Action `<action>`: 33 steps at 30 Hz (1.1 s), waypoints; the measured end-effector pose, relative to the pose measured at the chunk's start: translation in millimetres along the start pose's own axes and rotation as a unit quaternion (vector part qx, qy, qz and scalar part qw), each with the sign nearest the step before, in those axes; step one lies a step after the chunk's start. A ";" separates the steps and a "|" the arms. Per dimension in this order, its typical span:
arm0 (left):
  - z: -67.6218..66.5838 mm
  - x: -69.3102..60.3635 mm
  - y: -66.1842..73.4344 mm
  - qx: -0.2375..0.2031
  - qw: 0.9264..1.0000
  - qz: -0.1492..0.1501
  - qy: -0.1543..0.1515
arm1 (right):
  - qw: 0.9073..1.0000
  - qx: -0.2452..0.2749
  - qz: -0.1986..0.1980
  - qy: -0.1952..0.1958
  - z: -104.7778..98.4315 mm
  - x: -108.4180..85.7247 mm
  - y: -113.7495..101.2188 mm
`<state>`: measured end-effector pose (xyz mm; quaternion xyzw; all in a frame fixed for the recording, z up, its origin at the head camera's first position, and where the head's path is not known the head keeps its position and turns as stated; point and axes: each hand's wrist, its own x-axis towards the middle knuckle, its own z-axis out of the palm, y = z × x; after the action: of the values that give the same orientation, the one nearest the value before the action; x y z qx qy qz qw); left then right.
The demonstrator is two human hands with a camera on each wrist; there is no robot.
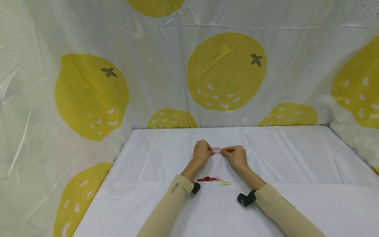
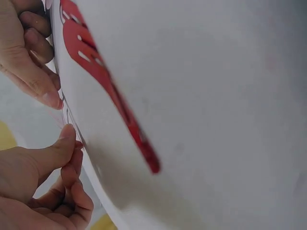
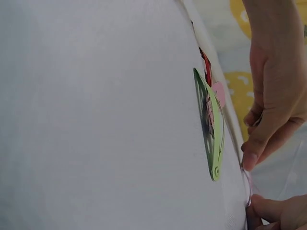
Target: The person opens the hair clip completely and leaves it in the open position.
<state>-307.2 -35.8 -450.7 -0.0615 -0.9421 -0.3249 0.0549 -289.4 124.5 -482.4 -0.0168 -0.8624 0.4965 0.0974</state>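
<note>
A: Because the white table (image 1: 311,158) serves as datum, what stands behind it?

B: A lemon-print backdrop (image 1: 160,72), rising beyond the table's far edge.

A: Next in size?

B: The left sleeve (image 1: 167,209) and right sleeve (image 1: 287,212), both beige, extending over the table from its near side.

A: State of the hands?

B: The left hand (image 1: 202,153) and right hand (image 1: 237,157) are toward the table's far edge. Each applies a narrow fingertip pinch, at opposite ends of one pink item (image 1: 216,150).

A: Position and axis of the pink item?

B: It spans between the fingertips, slightly left of the table's middle. Its long axis runs left to right, roughly parallel to the table's far edge. Fingertips cover both ends; which end is the front cannot be told. Contact with the table cannot be confirmed.

A: Remaining parts?

B: A red clip (image 1: 207,179), on the table nearer the person, narrow end pointing to the table's left side. A light green clip (image 1: 224,183), farther toward the table's right side, riveted end facing that side. A small pink piece (image 3: 218,93), on the table just beside both clips.
</note>
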 end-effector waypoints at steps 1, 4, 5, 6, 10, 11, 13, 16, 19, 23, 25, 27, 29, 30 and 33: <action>-0.2 -0.1 0.7 0.006 1.000 -0.001 -0.002 | 1.000 -0.003 -0.002 0.001 0.1 -0.2 -0.5; -0.7 -0.3 3.0 0.017 1.000 -0.005 -0.007 | 1.000 -0.006 0.000 0.001 -0.2 -1.1 -1.7; -0.8 -0.3 3.5 0.021 1.000 -0.006 -0.008 | 1.000 -0.007 0.002 0.001 -0.1 -1.3 -2.0; -1.0 -0.4 4.1 0.024 1.000 -0.007 -0.008 | 1.000 -0.009 0.003 0.001 -0.1 -1.4 -2.2; -0.7 -0.1 4.4 0.035 0.999 -0.013 -0.007 | 1.000 -0.018 0.008 0.003 1.4 -1.0 -3.0; -0.7 0.2 4.2 0.038 0.999 -0.014 -0.005 | 1.000 -0.022 0.009 0.004 1.9 -0.9 -3.1; -0.2 1.3 3.5 0.037 0.999 -0.017 -0.003 | 1.000 -0.027 0.012 0.005 2.5 -1.0 -3.7; 0.4 3.0 1.8 0.035 0.999 -0.021 -0.001 | 0.999 -0.031 0.014 0.008 3.1 -1.1 -4.7; 0.6 4.1 0.1 0.034 0.999 -0.021 -0.001 | 0.999 -0.032 0.014 0.009 3.4 -1.3 -5.6; -0.9 3.6 -1.7 0.024 1.000 -0.018 0.003 | 0.999 -0.030 0.014 0.007 3.5 -1.5 -5.8; -3.2 2.1 -2.7 0.012 1.000 -0.016 0.003 | 1.000 -0.024 0.017 -0.001 2.4 -1.8 -6.0; -7.3 0.0 -3.5 -0.007 1.000 -0.012 -0.003 | 0.999 -0.014 0.026 -0.015 -0.6 -2.6 -6.6; -13.1 -2.7 -5.1 -0.026 1.000 -0.002 -0.014 | 0.998 0.000 0.043 -0.040 -6.1 -4.6 -7.8; -17.1 -5.0 -6.1 -0.038 0.999 0.004 -0.022 | 0.997 0.006 0.053 -0.054 -9.5 -6.1 -8.7; -31.3 -13.5 -8.9 -0.078 0.995 0.010 -0.058 | 0.992 0.015 0.075 -0.100 -21.5 -13.3 -12.8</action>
<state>-293.2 -63.2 -433.5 -0.0939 -0.9148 -0.3929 -0.0012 -271.5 134.6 -462.9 -0.0303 -0.8565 0.5146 -0.0265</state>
